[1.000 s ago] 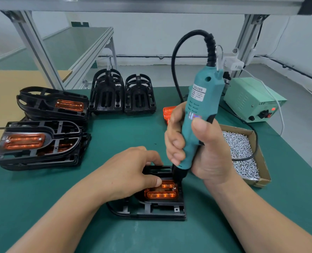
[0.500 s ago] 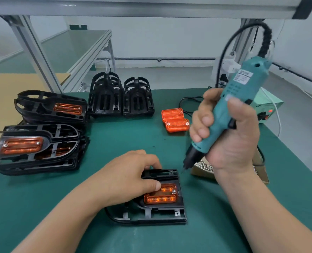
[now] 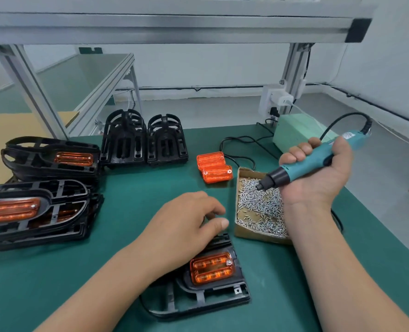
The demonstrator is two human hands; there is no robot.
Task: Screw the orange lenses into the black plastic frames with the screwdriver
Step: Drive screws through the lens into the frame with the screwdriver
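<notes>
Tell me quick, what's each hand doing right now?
Left hand: open, holding nothing.
Right hand: closed around the screwdriver.

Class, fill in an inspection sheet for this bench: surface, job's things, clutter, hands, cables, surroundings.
Surface: green mat.
Job's things: black frame with orange lens fitted, one screw visible at its right end; loose lenses behind; box of screws at right; finished stacks at left.
Clutter: nothing seen.
Hands: left hand relaxed over the frame's far edge; right hand grips the screwdriver, tip over that box.
Cables: black cord looped on the mat.
Surroundings: aluminium rig, pale green power box.
</notes>
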